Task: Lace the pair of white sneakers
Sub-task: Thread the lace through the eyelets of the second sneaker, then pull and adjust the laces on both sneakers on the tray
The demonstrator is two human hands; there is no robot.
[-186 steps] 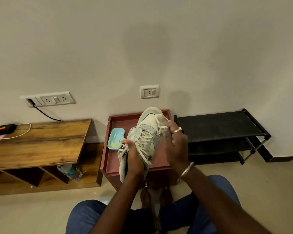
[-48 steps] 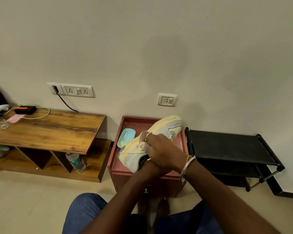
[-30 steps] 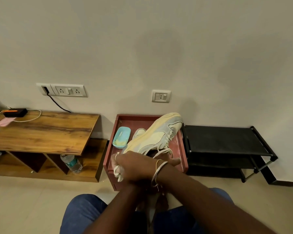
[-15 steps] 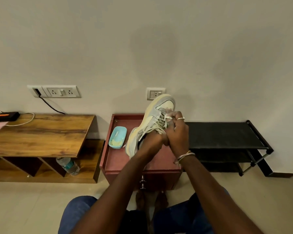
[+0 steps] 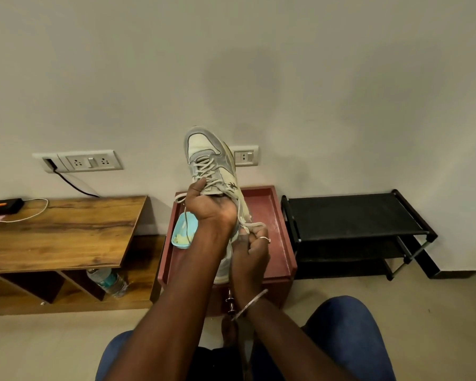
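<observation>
A white and grey sneaker (image 5: 208,158) is held up in front of the wall, toe pointing up, with laces criss-crossed over its tongue. My left hand (image 5: 210,206) grips the sneaker around its middle. My right hand (image 5: 252,243), lower and wearing a ring and bangle, pinches a white lace end (image 5: 252,225) near the sneaker's collar. Another loose lace (image 5: 184,213) dangles at the left of my left hand. The heel part of the sneaker is hidden behind my arms. A second sneaker is not visible.
A red low cabinet (image 5: 275,229) stands below the sneaker, with a light blue dish (image 5: 183,233) on it. A wooden shelf table (image 5: 61,229) is at the left with a bottle (image 5: 107,280) under it. A black shoe rack (image 5: 352,218) is at the right.
The sneaker has been raised higher and turned toe-up. My left hand moved onto its middle, and my right hand dropped from the upper laces to a lace end near the collar.
</observation>
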